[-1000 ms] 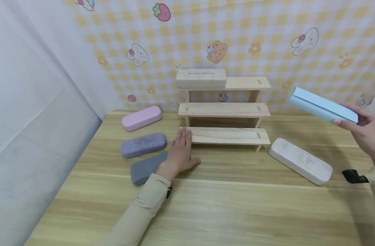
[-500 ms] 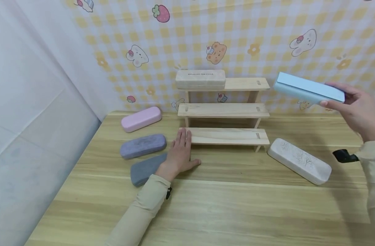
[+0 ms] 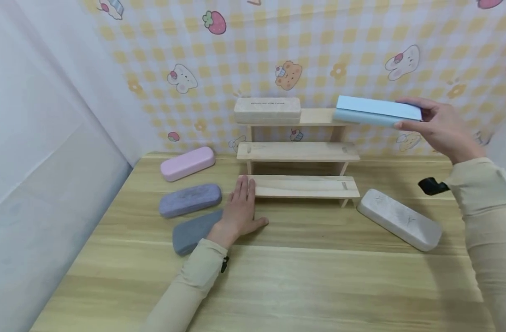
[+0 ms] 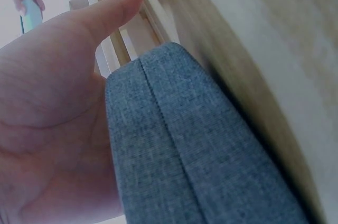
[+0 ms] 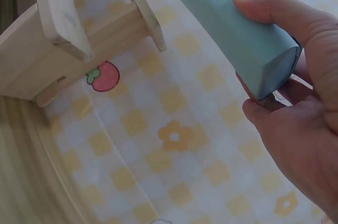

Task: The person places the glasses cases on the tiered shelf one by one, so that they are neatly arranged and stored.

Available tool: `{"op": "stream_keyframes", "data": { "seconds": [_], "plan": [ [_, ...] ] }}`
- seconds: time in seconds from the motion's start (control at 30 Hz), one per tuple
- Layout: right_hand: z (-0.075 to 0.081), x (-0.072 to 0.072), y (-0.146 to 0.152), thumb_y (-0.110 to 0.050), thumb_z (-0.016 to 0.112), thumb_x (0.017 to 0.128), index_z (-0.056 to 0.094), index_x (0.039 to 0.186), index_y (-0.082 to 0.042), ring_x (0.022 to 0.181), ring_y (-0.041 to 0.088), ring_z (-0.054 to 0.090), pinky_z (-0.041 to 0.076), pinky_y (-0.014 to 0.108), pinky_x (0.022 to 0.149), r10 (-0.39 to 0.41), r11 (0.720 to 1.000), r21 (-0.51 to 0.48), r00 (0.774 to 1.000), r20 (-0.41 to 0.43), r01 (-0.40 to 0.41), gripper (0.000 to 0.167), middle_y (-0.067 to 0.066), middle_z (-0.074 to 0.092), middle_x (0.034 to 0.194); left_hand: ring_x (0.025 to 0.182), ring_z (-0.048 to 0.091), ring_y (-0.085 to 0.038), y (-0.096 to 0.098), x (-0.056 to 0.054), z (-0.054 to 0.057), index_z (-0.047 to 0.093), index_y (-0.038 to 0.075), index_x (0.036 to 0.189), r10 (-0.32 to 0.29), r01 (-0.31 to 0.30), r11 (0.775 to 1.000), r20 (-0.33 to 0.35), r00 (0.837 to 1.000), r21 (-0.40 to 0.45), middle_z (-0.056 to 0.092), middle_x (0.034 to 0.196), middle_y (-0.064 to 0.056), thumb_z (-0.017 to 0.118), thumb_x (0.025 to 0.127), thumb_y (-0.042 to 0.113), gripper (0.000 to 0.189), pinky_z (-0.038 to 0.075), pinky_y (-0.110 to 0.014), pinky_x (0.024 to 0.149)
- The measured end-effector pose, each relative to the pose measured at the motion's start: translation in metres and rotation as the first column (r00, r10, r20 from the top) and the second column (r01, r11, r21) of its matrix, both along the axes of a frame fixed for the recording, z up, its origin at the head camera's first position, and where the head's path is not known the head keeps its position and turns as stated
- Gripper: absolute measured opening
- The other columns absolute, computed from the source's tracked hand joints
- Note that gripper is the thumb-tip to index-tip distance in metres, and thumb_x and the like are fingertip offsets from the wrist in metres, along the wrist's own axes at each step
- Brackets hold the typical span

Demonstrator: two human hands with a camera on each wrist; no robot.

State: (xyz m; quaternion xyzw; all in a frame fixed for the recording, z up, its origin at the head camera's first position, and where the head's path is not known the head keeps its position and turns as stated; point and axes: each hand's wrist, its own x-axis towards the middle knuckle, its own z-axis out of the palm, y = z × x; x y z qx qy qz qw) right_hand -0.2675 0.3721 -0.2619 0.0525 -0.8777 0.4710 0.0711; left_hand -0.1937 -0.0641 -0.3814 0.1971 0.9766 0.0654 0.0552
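Observation:
In the head view, my right hand (image 3: 441,127) grips the right end of a light blue glasses case (image 3: 373,110), thumb in front and fingers behind. The case's left end overlaps the right part of the top tier of a three-tier wooden stand (image 3: 298,152); whether they touch I cannot tell. The right wrist view shows the thumb pressed on the case (image 5: 222,18). My left hand (image 3: 238,212) lies with straight fingers on the left end of the bottom tier. Beneath its wrist is a grey-blue fabric glasses case (image 3: 195,232), seen close in the left wrist view.
A cream case (image 3: 267,110) with lettering sits on the top tier's left half. Left of the stand lie a pink case (image 3: 188,163) and a purple case (image 3: 191,200). A whitish patterned case (image 3: 399,220) lies at right. Behind hangs a yellow checked cloth (image 3: 232,60).
My right hand has carried the light blue case leftward, from the right side to the top tier's right end. The left hand stays on the bottom tier.

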Motion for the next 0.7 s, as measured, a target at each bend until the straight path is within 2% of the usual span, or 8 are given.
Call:
{"op": "stream_keyframes", "data": {
  "seconds": [0.2, 0.3, 0.7],
  "plan": [
    [0.003, -0.018, -0.019, -0.015, 0.072, 0.083, 0.054, 0.133, -0.021, 0.099, 0.008, 0.05, 0.039, 0.011, 0.074, 0.068, 0.998, -0.015, 0.998, -0.01, -0.068, 0.053, -0.006, 0.053, 0.12, 0.139, -0.004, -0.033, -0.001, 0.001, -0.002, 0.003, -0.005, 0.147, -0.004, 0.004, 1.0, -0.01, 1.0, 0.012, -0.005, 0.151, -0.024, 0.062, 0.083, 0.053, 0.105, 0.018, -0.049, 0.108],
    [0.004, -0.026, -0.025, -0.017, 0.072, 0.083, 0.055, 0.132, -0.021, 0.098, 0.008, 0.051, 0.038, 0.012, 0.074, 0.093, 0.996, 0.013, 0.995, -0.026, -0.092, 0.052, -0.008, 0.055, 0.118, 0.139, -0.005, -0.033, -0.002, 0.001, -0.004, 0.003, -0.005, 0.147, -0.005, 0.005, 1.0, -0.01, 1.0, -0.001, -0.005, 0.151, -0.024, 0.062, 0.083, 0.054, 0.105, 0.018, -0.048, 0.108],
    [-0.001, -0.042, -0.038, -0.016, 0.074, 0.081, 0.056, 0.13, -0.019, 0.097, 0.009, 0.051, 0.039, 0.013, 0.074, 0.122, 0.993, 0.002, 0.992, -0.008, -0.122, 0.052, -0.006, 0.055, 0.116, 0.139, -0.006, -0.032, -0.002, -0.001, -0.006, 0.001, -0.003, 0.147, -0.007, 0.007, 1.0, -0.018, 1.0, -0.014, -0.006, 0.152, -0.024, 0.061, 0.082, 0.055, 0.106, 0.019, -0.048, 0.108]
  ]
}}
